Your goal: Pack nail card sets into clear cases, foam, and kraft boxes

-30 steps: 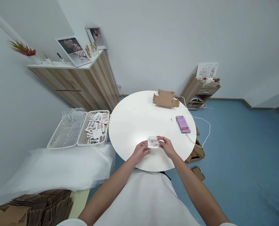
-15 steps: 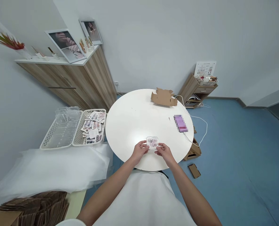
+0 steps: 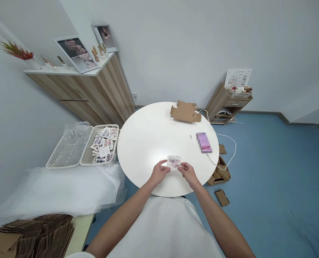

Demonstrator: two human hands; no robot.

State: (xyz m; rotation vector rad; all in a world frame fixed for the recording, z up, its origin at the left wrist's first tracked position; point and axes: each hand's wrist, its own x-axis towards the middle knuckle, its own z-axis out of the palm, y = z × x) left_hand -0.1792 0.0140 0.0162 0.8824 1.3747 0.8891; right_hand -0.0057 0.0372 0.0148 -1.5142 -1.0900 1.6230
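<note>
A small clear plastic case [image 3: 174, 162] with pinkish press-on nails inside is held just above the near part of the round white table [image 3: 154, 139]. My left hand [image 3: 159, 172] pinches the case's left edge with thumb and fingers. My right hand [image 3: 186, 170] pinches its right edge the same way. Both forearms reach in from below over my white apron.
A folded brown cardboard box [image 3: 185, 111] lies at the table's far side and a purple blurred phone [image 3: 204, 142] with a white cable at its right. Two white baskets [image 3: 81, 150] with nail cards stand left. Flat cardboard [image 3: 33, 236] is stacked bottom left; more boxes lie on the blue floor.
Both hands have stayed on the case and shifted only slightly on its edges. The view itself has swung a little, so everything sits slightly left of before.
</note>
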